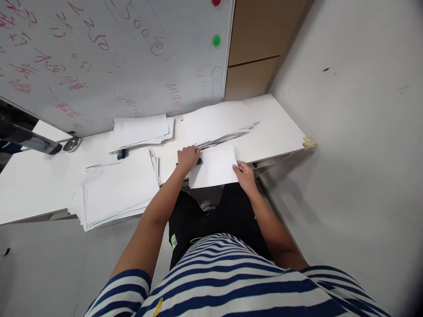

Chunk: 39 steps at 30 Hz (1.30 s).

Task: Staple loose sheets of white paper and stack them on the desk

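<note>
White paper (216,168), right hand (245,174) pinching edge, left hand (188,157) holding dark object (199,161)

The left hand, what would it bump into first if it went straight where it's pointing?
Probably the right paper stack: its near edge lies just ahead of the left hand. Depth is unclear, so it might pass over instead.

Diffuse, fairly even light casts soft shadows on the wall (357,132); right corners darken.
</note>
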Each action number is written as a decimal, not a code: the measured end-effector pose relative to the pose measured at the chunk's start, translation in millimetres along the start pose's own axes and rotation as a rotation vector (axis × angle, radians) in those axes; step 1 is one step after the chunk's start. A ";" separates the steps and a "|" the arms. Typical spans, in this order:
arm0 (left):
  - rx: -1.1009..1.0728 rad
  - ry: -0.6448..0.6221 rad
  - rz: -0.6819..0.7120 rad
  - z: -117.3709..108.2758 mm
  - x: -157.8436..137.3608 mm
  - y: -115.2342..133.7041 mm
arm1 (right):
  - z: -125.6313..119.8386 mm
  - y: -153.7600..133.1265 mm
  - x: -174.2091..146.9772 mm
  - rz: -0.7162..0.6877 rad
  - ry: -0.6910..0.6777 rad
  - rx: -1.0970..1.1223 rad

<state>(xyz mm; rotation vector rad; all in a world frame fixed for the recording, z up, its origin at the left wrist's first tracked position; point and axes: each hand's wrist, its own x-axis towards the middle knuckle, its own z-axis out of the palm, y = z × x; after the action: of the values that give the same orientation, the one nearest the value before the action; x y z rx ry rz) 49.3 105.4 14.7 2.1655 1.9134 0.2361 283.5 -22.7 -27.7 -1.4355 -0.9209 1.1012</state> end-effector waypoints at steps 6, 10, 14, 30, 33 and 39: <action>-0.273 0.088 -0.036 -11.1 -9.0 -7.0 | 4.6 -0.1 -10.8 -0.014 -0.060 -0.167; -0.394 0.426 0.048 -23.0 -29.9 -10.6 | 3.6 -4.9 -16.1 -0.023 -0.020 -0.300; -0.236 0.424 0.130 -19.7 -54.4 -23.5 | -0.9 -14.7 -13.4 -0.073 0.053 -0.295; -0.058 0.412 0.026 15.0 -68.9 -38.4 | -46.1 -34.6 -12.9 -0.124 0.383 -0.053; -0.087 0.427 0.009 15.1 -68.7 -39.9 | -52.8 -26.6 -12.9 -0.088 0.444 0.167; -0.130 0.422 0.036 14.3 -67.9 -42.2 | -50.7 -17.6 -27.9 -0.154 0.422 -0.033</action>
<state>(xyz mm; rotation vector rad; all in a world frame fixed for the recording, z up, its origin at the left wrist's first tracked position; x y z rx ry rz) 4.4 41.8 -8.4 2.1933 1.9954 0.8602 324.8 -60.8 -5.3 -1.5205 -0.7323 0.6365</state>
